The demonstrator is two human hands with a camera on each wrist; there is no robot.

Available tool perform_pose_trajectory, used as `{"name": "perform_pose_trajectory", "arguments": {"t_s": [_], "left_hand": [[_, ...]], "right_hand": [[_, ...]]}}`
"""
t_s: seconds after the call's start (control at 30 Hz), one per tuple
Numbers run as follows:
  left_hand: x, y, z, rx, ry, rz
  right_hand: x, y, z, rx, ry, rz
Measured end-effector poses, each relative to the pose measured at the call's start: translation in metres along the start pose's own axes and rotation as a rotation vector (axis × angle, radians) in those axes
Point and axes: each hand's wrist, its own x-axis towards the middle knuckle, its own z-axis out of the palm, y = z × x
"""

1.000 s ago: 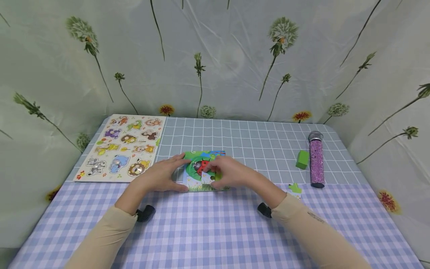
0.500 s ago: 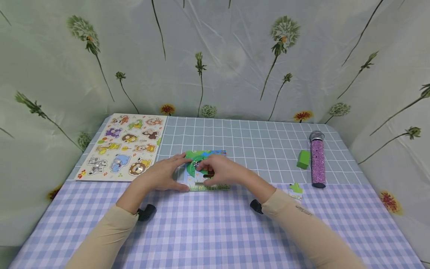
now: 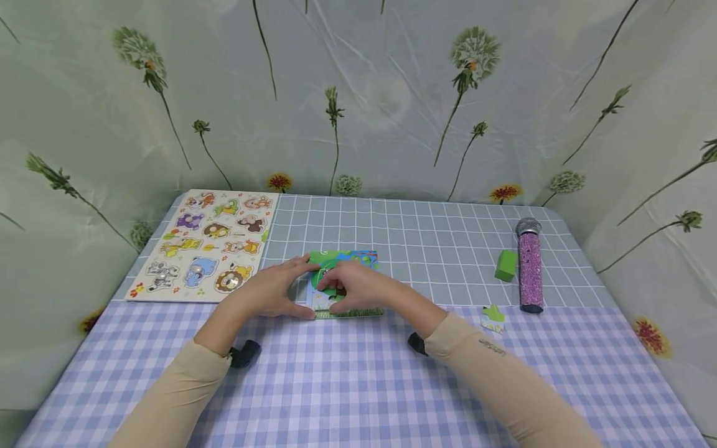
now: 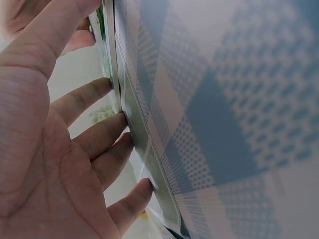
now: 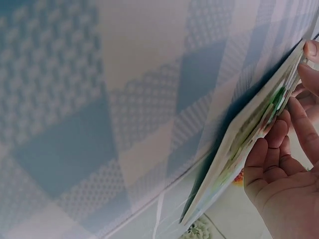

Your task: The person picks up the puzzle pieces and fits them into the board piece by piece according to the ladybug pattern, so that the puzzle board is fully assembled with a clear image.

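A small jigsaw puzzle board (image 3: 325, 256) with a green border lies flat at the middle of the table. My left hand (image 3: 270, 289) rests at its left side, fingers extended, with index finger and thumb touching the edge; the left wrist view shows those fingers along the board's side. Over the board, my right hand (image 3: 361, 287) pinches a puzzle piece between thumb and index finger at the picture's left part. Most of that piece is hidden under the hand. The right wrist view shows the board (image 5: 229, 149) from its edge, with the right hand (image 5: 281, 184) close above it.
A large animal peg puzzle (image 3: 210, 249) lies at the left. To the right are a loose green-and-white puzzle piece (image 3: 493, 318), a green block (image 3: 506, 266) and a pink glittery microphone (image 3: 530, 267). A flowered curtain (image 3: 386, 112) stands behind the table.
My right hand has moved left across the board with the puzzle piece, covering the ladybug picture more. The left hand stays at the board's left edge.
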Motion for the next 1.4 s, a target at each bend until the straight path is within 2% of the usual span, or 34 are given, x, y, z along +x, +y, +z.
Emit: {"name": "perform_pose_trajectory", "arguments": {"t_s": [0.23, 0.9, 1.4], "left_hand": [[-0.0003, -0.0001, 0.0, 0.003, -0.011, 0.003], [0.0003, -0.0005, 0.0009, 0.009, -0.001, 0.018], [0.0003, -0.0026, 0.0018, -0.002, -0.007, 0.0]], "right_hand": [[0.0044, 0.0025, 0.0054, -0.007, -0.015, 0.009], [0.0038, -0.0026, 0.0017, -0.001, -0.022, 0.025], [0.0047, -0.0035, 0.0035, 0.027, 0.028, 0.073]]}}
